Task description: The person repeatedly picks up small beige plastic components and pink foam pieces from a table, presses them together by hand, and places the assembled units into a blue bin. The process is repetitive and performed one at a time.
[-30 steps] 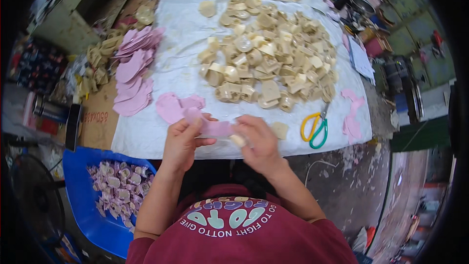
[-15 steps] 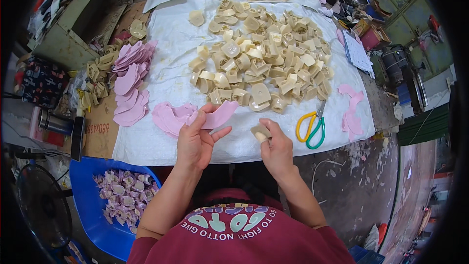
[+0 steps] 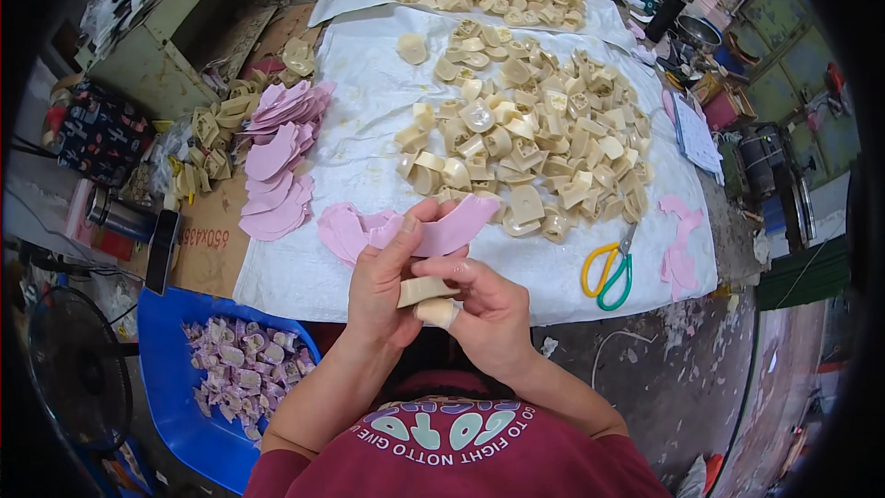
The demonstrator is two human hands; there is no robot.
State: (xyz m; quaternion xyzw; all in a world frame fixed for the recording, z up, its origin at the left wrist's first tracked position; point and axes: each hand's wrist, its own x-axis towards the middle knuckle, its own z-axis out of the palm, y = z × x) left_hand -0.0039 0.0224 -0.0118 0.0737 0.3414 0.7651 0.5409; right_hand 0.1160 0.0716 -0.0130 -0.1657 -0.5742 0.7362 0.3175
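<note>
My left hand (image 3: 380, 281) pinches a curved pink strip (image 3: 466, 226) of thin sheet between thumb and fingers, palm turned up. In my right hand (image 3: 493, 318) is a beige plastic shoe heel (image 3: 424, 291), gripped between fingers and thumb. A pale cover wraps the right thumb. The heel sits against the left palm, just below the strip, so both hands are close together. Behind the left hand, more pink strips (image 3: 343, 232) lie overlapping on the white sheet (image 3: 355, 83). A big heap of beige heels (image 3: 544, 143) spreads beyond my hands.
Scissors (image 3: 608, 275) with yellow and green handles lie right of my hands, near pink scraps (image 3: 680, 244). Stacked pink pieces (image 3: 275, 161) are at the left. A blue basin (image 3: 166, 387) below the table's left edge holds pink-wrapped pieces. A fan (image 3: 81, 373) stands beside it.
My right hand has moved left with the heel, bringing it up to the left hand. The left hand still holds the pink strip. The whole view has shifted slightly.
</note>
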